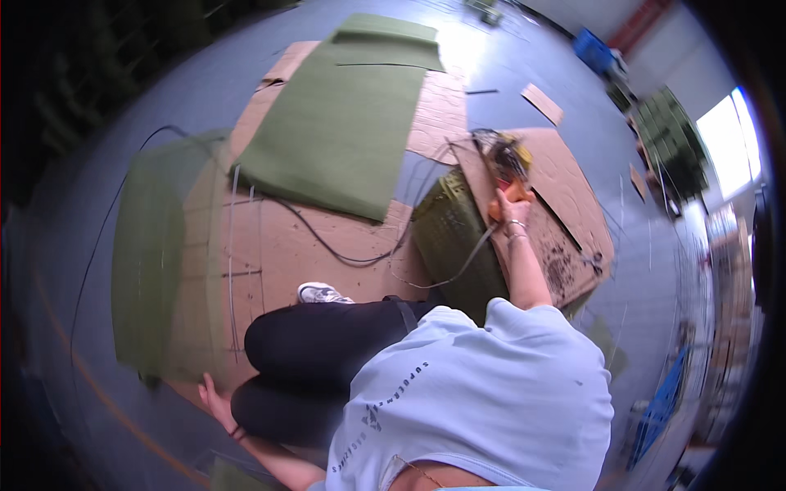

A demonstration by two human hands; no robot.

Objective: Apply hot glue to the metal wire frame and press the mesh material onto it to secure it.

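My right hand (513, 206) is closed around an orange-handled tool (517, 191) above a cardboard-topped green crate (458, 245). A pale cord (471, 263) loops down beside the hand. The tool's front end overlaps a dark and yellow object (509, 151), and the blur hides where they meet. Low on the left, my left hand (215, 403) has its fingers apart at the lower corner of a thin green sheet (147, 262). That sheet is smeared by motion and looks see-through along its right side. I see no firm grip on it.
A larger green sheet (344, 123) lies on cardboard (307, 233) ahead of me. A black cable (360, 262) runs over the cardboard. Scissors (595, 262) and dark crumbs (561, 266) lie on the crate's cardboard top (565, 180). Stacked green material (670, 139) stands at the far right.
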